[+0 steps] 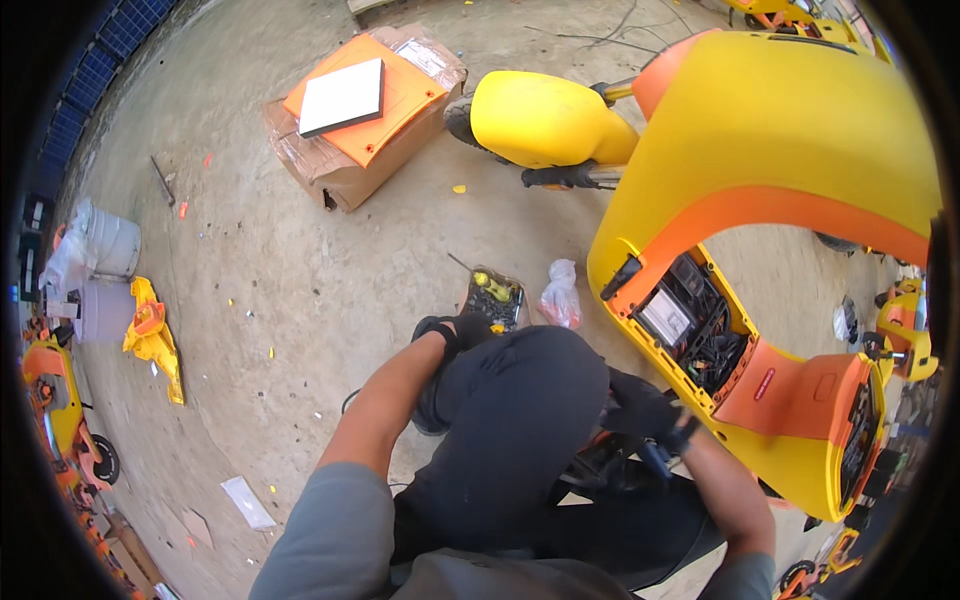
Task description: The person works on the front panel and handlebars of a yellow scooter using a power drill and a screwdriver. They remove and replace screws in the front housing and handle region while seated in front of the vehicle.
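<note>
My left hand (pixel 462 332), in a black glove, reaches past my knee to a small tray (pixel 467 301) of screws and small parts. Its fingers are mostly hidden by the knee and the dark glove. Lying in the tray is a yellow-green tool or part (pixel 492 285). To the right of the knee, my gloved right hand (pixel 640 408) is beside the open battery bay (pixel 690 320) of a yellow and orange scooter (pixel 770 130). Its fingers are too dark to make out. Just below it is a dark bluish object (pixel 655 460), whose kind I cannot make out.
A knotted clear plastic bag (pixel 561 295) stands right of the tray. Farther off, a cardboard box (pixel 375 185) carries an orange panel (pixel 405 95) and a white board (pixel 343 97). At left are a yellow plastic part (pixel 153 335) and a white bucket (pixel 115 243).
</note>
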`<state>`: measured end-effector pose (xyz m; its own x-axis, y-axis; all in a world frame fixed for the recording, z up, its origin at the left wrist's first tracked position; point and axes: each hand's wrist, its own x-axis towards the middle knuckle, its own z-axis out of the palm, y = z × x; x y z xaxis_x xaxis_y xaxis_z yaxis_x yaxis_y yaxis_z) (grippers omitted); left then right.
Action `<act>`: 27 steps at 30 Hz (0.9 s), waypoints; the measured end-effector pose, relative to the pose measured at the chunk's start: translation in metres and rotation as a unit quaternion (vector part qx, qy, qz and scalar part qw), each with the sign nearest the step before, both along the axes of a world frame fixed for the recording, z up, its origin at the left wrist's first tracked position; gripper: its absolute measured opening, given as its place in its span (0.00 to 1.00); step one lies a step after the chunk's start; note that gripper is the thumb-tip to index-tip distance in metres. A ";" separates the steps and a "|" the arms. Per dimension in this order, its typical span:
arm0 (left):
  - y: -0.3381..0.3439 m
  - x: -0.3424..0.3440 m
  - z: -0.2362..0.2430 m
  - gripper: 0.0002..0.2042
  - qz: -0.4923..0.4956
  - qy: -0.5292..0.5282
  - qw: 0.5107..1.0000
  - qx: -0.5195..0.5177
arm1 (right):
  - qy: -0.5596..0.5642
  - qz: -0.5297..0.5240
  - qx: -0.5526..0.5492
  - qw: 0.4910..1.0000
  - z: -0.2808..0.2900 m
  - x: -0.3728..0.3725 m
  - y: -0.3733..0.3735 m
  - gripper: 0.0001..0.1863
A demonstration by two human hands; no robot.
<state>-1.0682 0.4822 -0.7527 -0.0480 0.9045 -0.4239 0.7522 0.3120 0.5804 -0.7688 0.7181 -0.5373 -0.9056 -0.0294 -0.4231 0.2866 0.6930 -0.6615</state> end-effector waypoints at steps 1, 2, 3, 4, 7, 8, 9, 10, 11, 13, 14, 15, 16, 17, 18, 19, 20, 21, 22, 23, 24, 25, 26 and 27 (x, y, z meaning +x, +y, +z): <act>0.001 -0.001 -0.007 0.20 -0.032 0.025 0.998 0.042 | -0.046 -0.009 -0.004 0.999 -0.026 -0.006 -0.005 0.33; 0.000 -0.003 -0.012 0.19 -0.065 0.050 0.993 0.085 | -0.009 -0.018 0.017 1.000 -0.052 -0.013 -0.011 0.31; 0.000 -0.006 -0.016 0.19 -0.116 0.076 0.984 0.111 | -0.002 -0.037 0.036 0.999 -0.075 -0.017 -0.016 0.31; -0.005 -0.010 -0.019 0.13 0.108 0.035 0.975 0.190 | -0.017 -0.057 0.078 0.995 -0.096 -0.021 -0.021 0.31; -0.017 -0.035 -0.032 0.23 0.222 0.184 0.954 0.080 | -0.116 -0.117 0.244 0.956 -0.143 -0.028 -0.034 0.33; -0.023 -0.045 -0.037 0.28 0.210 0.194 0.948 0.141 | -0.124 -0.124 0.257 0.950 -0.154 -0.028 -0.034 0.35; -0.027 -0.054 -0.044 0.32 0.234 0.166 0.939 0.192 | -0.129 -0.123 0.281 0.943 -0.164 -0.025 -0.035 0.36; -0.024 -0.059 -0.053 0.31 0.304 0.060 0.929 0.204 | -0.131 -0.129 0.308 0.933 -0.173 -0.020 -0.038 0.37; -0.021 -0.064 -0.061 0.29 0.349 -0.015 0.906 0.239 | -0.134 -0.135 0.337 0.922 -0.182 -0.013 -0.041 0.38; -0.011 -0.069 -0.070 0.24 0.355 -0.046 0.895 0.264 | -0.126 -0.132 0.367 0.912 -0.202 0.004 -0.046 0.41; -0.004 -0.069 -0.070 0.20 0.316 0.029 0.905 0.283 | -0.127 -0.129 0.370 0.912 -0.213 0.013 -0.049 0.42; 0.003 -0.068 -0.065 0.17 0.280 0.115 0.918 0.257 | -0.128 -0.128 0.380 0.907 -0.223 0.022 -0.052 0.42; 0.009 -0.065 -0.056 0.14 0.249 0.183 0.926 0.217 | -0.113 -0.172 0.333 0.920 -0.231 0.032 -0.056 0.42; 0.012 -0.060 -0.041 0.12 0.329 0.063 0.918 0.213 | -0.132 -0.199 0.275 0.931 -0.238 0.041 -0.059 0.43; 0.017 -0.055 -0.022 0.11 0.401 -0.058 0.891 0.204 | -0.140 -0.235 0.228 0.935 -0.243 0.048 -0.061 0.43; 0.022 -0.054 0.001 0.13 0.474 -0.210 0.838 0.171 | -0.170 -0.269 0.176 0.931 -0.247 0.051 -0.060 0.44; 0.028 -0.052 0.026 0.17 0.552 -0.373 0.730 0.153 | -0.170 -0.237 0.186 0.938 -0.247 0.054 -0.057 0.44; 0.030 -0.052 0.054 0.19 0.565 -0.419 0.691 0.166 | -0.197 -0.203 0.190 0.940 -0.244 0.053 -0.052 0.44; 0.031 -0.052 0.083 0.19 0.527 -0.356 0.743 0.210 | -0.229 -0.169 0.202 0.937 -0.236 0.048 -0.046 0.44; 0.032 -0.053 0.114 0.19 0.492 -0.316 0.770 0.254 | -0.241 -0.149 0.163 0.945 -0.225 0.039 -0.036 0.44; 0.033 -0.056 0.146 0.19 0.498 -0.338 0.762 0.238 | -0.259 -0.130 0.134 0.948 -0.208 0.025 -0.026 0.43; 0.036 -0.056 0.178 0.19 0.506 -0.359 0.753 0.218 | -0.277 -0.113 0.103 0.949 -0.186 0.012 -0.020 0.43; 0.039 -0.056 0.211 0.19 0.476 -0.355 0.756 0.275 | -0.218 -0.099 0.124 0.963 -0.155 -0.001 -0.012 0.38; 0.041 -0.056 0.245 0.17 0.503 -0.366 0.750 0.223 | -0.142 -0.115 0.100 0.978 -0.120 -0.017 -0.007 0.35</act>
<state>-1.1246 0.5228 -0.5075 -0.7035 0.6260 -0.3364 -0.3062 0.1602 0.9384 -0.7855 0.7108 -0.6574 -0.7237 0.2706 -0.6348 0.6025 0.6963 -0.3901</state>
